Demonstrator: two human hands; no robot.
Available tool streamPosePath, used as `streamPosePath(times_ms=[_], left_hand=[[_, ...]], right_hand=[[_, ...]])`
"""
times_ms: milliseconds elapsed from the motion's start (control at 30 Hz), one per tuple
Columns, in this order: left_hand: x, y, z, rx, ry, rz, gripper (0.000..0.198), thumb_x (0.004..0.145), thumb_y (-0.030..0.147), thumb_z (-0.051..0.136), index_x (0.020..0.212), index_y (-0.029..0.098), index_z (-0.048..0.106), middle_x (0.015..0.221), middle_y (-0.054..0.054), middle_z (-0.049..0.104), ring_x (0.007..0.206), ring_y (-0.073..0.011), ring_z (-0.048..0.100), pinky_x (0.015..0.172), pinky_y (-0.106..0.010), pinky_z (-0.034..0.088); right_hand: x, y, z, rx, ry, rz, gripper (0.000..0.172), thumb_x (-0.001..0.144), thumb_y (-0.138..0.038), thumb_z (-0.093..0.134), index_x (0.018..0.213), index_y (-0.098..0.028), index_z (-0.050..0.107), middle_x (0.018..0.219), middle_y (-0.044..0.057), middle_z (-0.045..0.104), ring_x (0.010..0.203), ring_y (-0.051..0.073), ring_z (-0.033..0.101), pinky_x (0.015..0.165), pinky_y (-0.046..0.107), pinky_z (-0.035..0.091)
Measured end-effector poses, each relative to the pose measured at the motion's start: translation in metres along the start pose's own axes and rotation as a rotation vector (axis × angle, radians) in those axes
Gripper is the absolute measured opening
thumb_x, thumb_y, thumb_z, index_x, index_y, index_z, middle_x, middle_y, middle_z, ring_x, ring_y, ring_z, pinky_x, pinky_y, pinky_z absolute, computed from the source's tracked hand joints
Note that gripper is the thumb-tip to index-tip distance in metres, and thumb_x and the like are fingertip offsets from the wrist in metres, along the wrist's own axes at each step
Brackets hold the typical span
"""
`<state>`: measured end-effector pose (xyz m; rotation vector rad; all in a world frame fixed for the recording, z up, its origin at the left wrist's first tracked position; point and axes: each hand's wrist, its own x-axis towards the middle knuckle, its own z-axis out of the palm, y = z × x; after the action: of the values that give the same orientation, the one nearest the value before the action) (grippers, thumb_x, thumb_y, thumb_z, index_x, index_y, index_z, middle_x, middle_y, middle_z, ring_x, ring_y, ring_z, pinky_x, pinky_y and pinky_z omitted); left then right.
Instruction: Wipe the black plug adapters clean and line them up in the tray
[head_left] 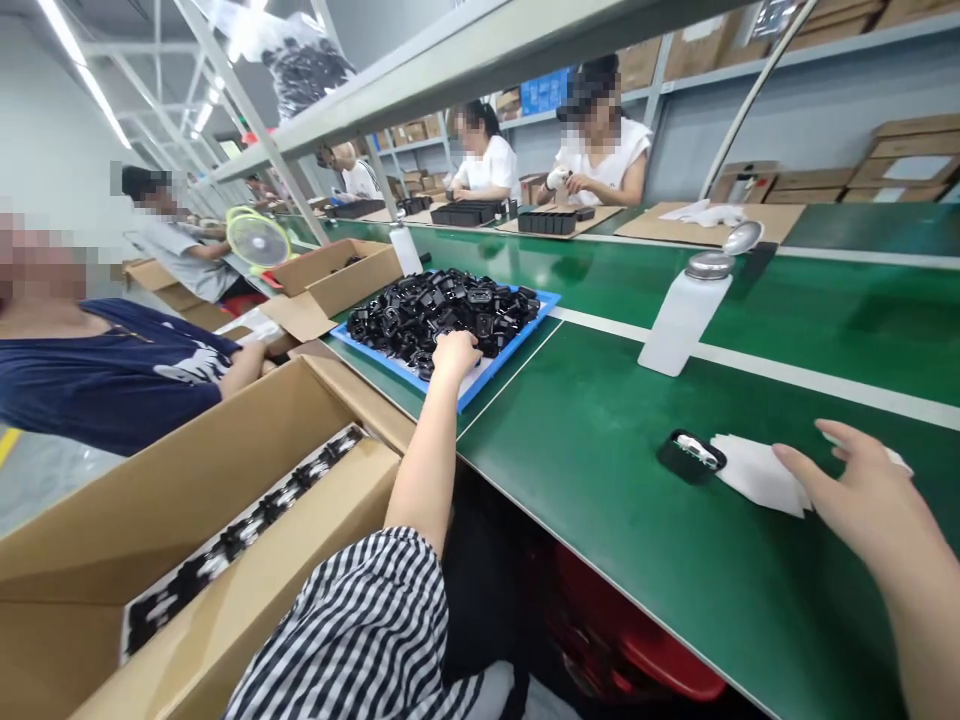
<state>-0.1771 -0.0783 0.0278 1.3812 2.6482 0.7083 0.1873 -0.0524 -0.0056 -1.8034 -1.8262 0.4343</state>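
Many small black parts (pixel 420 310) are heaped in a blue-rimmed tray (pixel 510 362) on the green table. My left hand (pixel 456 355) reaches onto the tray's near edge, fingers bent down at the parts; what they hold, if anything, is hidden. At the right, my right hand (pixel 862 480) is over the table with thumb and fingers apart. Just left of it lies a white cloth or paper (pixel 761 472), touching a black oval case (pixel 686 460) that has something white and shiny inside. A white bottle with a metal cap (pixel 684 318) stands behind them.
An open carton (pixel 225 440) with rows of black parts stands at my left. Behind the tray are another carton (pixel 352 278) and a white bottle (pixel 405 248). A person sits at the left; others work across the green table (pixel 585 450). A metal beam crosses above.
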Motion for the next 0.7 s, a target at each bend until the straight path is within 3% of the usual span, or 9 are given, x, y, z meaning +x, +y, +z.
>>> streamPosePath(times_ms=[133,233,333,400,500,600,700], left_hand=[[0.000,-0.002,0.007,-0.037,0.065,-0.034,0.017,0.060,0.010,0.054,0.077,0.012,0.052,0.076,-0.008,0.052,0.091,-0.0248,0.041,0.072,-0.035,0.033],[-0.007,0.007,0.005,-0.072,0.128,-0.034,0.019,0.062,0.012,0.052,0.081,0.014,0.050,0.079,-0.006,0.051,0.085,-0.0203,0.045,0.072,-0.033,0.034],[-0.019,0.027,0.002,-0.281,0.167,0.104,0.024,0.062,0.019,0.051,0.087,0.017,0.051,0.079,-0.003,0.051,0.076,-0.0150,0.048,0.070,-0.027,0.037],[-0.030,0.048,0.005,-0.581,0.051,0.273,0.027,0.062,0.021,0.050,0.089,0.016,0.053,0.076,-0.001,0.051,0.069,-0.0118,0.049,0.065,-0.024,0.039],[-0.051,0.087,0.019,-1.003,-0.265,0.430,0.027,0.058,0.023,0.053,0.084,0.014,0.055,0.072,0.000,0.053,0.063,-0.0095,0.049,0.060,-0.023,0.041],[-0.072,0.120,0.038,-1.224,-0.472,0.452,0.021,0.053,0.022,0.058,0.072,0.014,0.055,0.071,0.001,0.054,0.062,-0.0088,0.050,0.058,-0.022,0.041],[-0.088,0.139,0.056,-1.313,-0.575,0.463,0.017,0.051,0.019,0.060,0.065,0.013,0.054,0.066,0.002,0.054,0.059,-0.0073,0.049,0.058,-0.021,0.041]], right_hand=[[-0.005,-0.010,-0.005,-0.028,-0.123,0.132,0.055,0.063,-0.039,0.047,0.112,-0.016,0.039,0.106,0.019,0.044,0.105,0.031,0.034,0.073,0.041,0.037],[-0.009,-0.014,-0.009,-0.010,-0.090,0.104,0.051,0.066,-0.034,0.044,0.112,-0.012,0.039,0.104,0.019,0.045,0.104,0.031,0.035,0.074,0.039,0.035],[-0.014,-0.016,-0.010,0.065,0.007,-0.013,0.042,0.067,-0.032,0.041,0.105,-0.014,0.045,0.103,0.016,0.046,0.099,0.030,0.039,0.076,0.039,0.034],[-0.018,-0.019,-0.008,0.149,0.080,-0.112,0.037,0.066,-0.033,0.040,0.097,-0.016,0.049,0.099,0.013,0.050,0.093,0.028,0.043,0.074,0.039,0.036],[-0.025,-0.025,-0.003,0.328,0.115,-0.215,0.031,0.065,-0.035,0.040,0.087,-0.017,0.053,0.091,0.009,0.053,0.081,0.022,0.049,0.068,0.035,0.039],[-0.030,-0.031,0.000,0.544,0.005,-0.207,0.031,0.066,-0.038,0.041,0.084,-0.016,0.054,0.079,0.006,0.055,0.066,0.016,0.051,0.058,0.029,0.041],[-0.032,-0.034,0.000,0.717,-0.097,-0.152,0.034,0.067,-0.040,0.040,0.086,-0.015,0.053,0.061,0.002,0.052,0.054,0.012,0.047,0.049,0.024,0.039]])
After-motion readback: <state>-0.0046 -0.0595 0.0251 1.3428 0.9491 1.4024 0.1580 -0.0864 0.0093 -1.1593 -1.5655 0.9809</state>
